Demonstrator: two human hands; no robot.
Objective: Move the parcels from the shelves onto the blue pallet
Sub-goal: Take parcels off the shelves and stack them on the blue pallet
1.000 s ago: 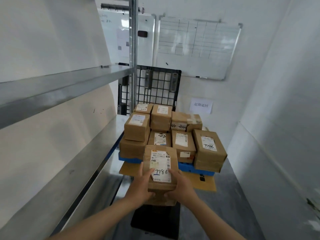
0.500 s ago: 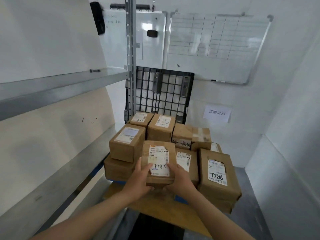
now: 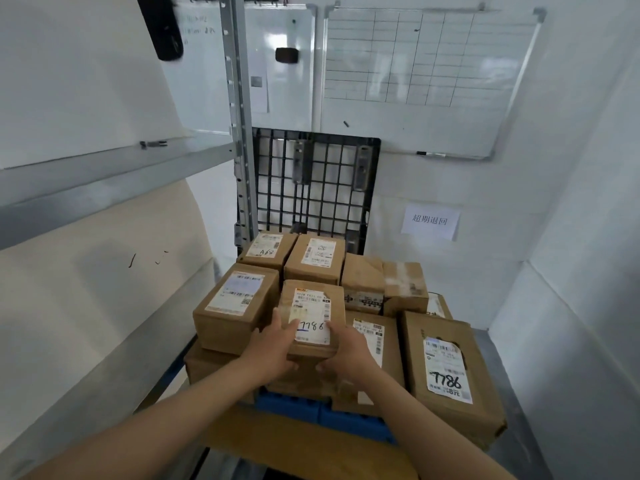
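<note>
I hold a brown parcel with a white label marked 7786 over the stack on the blue pallet. My left hand grips its near left corner, thumb on top. My right hand grips its near right corner. Several brown parcels cover the pallet: one to the left, one to the right marked 7786, others behind. Whether the held parcel rests on the stack is hidden by my hands.
Metal shelves run along the left, with an upright post. A black pallet leans on the back wall under whiteboards. A cardboard sheet lies under the blue pallet. A white wall closes the right.
I have stepped closer to the pallet. Both hands carried the parcel forward, over the stack, between the left parcel and the right one.
</note>
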